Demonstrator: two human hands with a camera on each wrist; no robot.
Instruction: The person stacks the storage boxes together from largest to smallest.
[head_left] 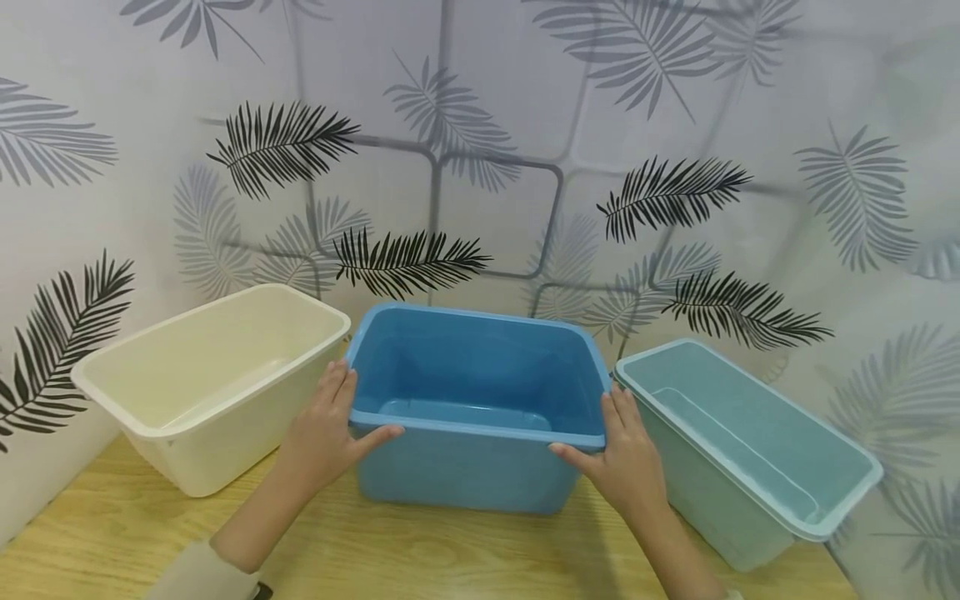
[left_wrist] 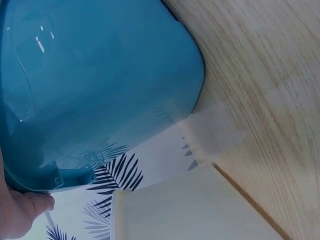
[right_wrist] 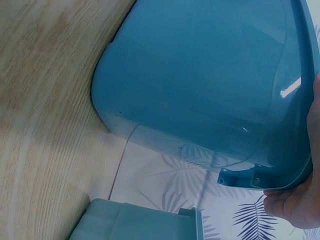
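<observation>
A deep blue plastic bin (head_left: 465, 471) stands upright on the wooden table, its inside bare. My left hand (head_left: 330, 425) grips its near left rim corner, thumb along the front and fingers along the side. At the near right corner my right hand (head_left: 624, 454) holds the rim the same way. Both wrist views show the bin's glossy outer wall, with left fingers (left_wrist: 37, 204) and right fingers (right_wrist: 282, 204) at the rim beside a moulded bracket. The bin's base sits against the tabletop in those views.
A cream bin (head_left: 217, 454) stands angled at the left, close to my left hand. On the right is a pale green bin (head_left: 697, 492), angled the other way, its rim near my right fingers. Behind them rises a leaf-patterned wall (head_left: 495, 100). Wood-grain tabletop (head_left: 420, 558) shows in front.
</observation>
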